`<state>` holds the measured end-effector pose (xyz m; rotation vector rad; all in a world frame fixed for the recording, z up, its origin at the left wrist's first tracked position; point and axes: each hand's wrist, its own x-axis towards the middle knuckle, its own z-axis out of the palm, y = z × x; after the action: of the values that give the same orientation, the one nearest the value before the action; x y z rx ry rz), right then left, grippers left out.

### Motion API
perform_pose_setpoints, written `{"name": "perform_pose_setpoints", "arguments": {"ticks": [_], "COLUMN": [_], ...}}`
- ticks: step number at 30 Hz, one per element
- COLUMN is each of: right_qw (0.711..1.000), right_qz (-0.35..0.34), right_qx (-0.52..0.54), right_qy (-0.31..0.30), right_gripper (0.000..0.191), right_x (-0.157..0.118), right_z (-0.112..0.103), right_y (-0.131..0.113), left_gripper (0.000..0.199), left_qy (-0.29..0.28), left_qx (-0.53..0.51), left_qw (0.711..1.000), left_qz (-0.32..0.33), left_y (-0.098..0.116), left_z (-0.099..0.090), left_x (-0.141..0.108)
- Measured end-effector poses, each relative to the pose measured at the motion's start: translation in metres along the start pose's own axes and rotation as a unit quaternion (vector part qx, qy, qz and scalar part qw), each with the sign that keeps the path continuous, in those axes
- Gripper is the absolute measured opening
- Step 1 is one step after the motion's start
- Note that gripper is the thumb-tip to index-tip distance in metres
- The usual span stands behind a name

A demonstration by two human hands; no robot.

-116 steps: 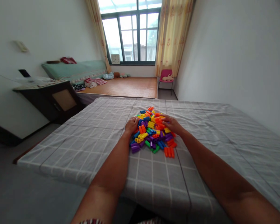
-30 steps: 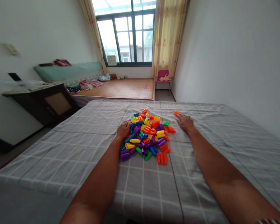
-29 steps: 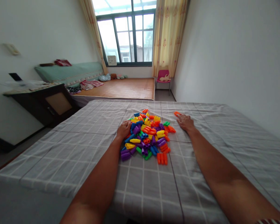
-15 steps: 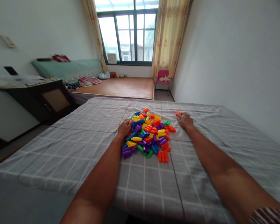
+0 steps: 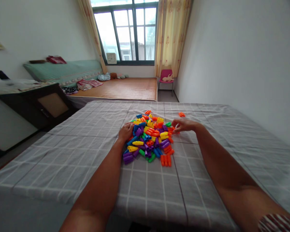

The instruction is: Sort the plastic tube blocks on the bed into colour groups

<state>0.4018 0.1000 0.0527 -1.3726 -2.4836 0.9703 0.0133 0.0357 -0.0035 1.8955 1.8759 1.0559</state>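
A heap of plastic toy building blocks [image 5: 149, 132], ribbed like short joined tubes in orange, yellow, blue, purple and green, lies on the checked cloth. My left hand [image 5: 126, 131] rests against the heap's left side, fingers loosely laid beside the blue blocks; its fingertips are partly hidden. At the right edge, my right hand [image 5: 183, 125] reaches in from the side, thumb and fingers apart around an orange block still lying in the heap. Farther back, a single orange block [image 5: 181, 114] sits apart on the cloth. Another orange block [image 5: 166, 160] lies at the heap's near edge.
The grey checked cloth [image 5: 91, 154] covers the table. Beyond it stand a bed with a woven mat [image 5: 128, 88], a pink chair [image 5: 166, 76] holding a plush toy, and a window. A dark cabinet [image 5: 53, 106] is on the left, a white wall on the right.
My right hand has left the separate orange block on the cloth and come back to the heap's right edge. My left hand stays by the heap. The view has shifted slightly.
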Motion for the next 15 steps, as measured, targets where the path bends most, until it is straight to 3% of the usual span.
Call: {"name": "perform_pose_setpoints", "arguments": {"ticks": [4,7,9,11,13,15], "right_qw": [0.982,0.944,0.905,0.868,0.856,0.863], "right_qz": [0.003,0.026,0.082,0.145,0.184,0.196], "right_qx": [0.188,0.280,0.276,0.235,0.169,0.094], "right_qy": [0.021,0.174,0.313,0.414,0.453,0.455], "right_gripper": [0.050,0.043,0.037,0.037,0.041,0.047], "right_x": [-0.001,0.001,0.006,0.010,0.013,0.013], "right_z": [-0.004,-0.007,-0.006,-0.004,-0.002,-0.001], "right_y": [0.023,0.057,0.082,0.106,0.123,0.133], "left_gripper": [0.045,0.046,0.046,0.046,0.047,0.046], "left_qy": [0.001,0.001,0.002,0.004,0.004,0.003], "left_qx": [-0.001,-0.001,0.001,0.001,0.001,-0.002], "left_qw": [1.000,1.000,1.000,1.000,1.000,1.000], "left_qz": [-0.001,0.003,0.004,0.005,0.006,0.008], "left_y": [0.001,0.001,0.001,0.000,0.000,-0.001], "left_z": [-0.001,-0.001,-0.001,-0.001,-0.001,-0.001], "left_x": [0.000,0.000,0.001,0.001,0.001,0.001]}}
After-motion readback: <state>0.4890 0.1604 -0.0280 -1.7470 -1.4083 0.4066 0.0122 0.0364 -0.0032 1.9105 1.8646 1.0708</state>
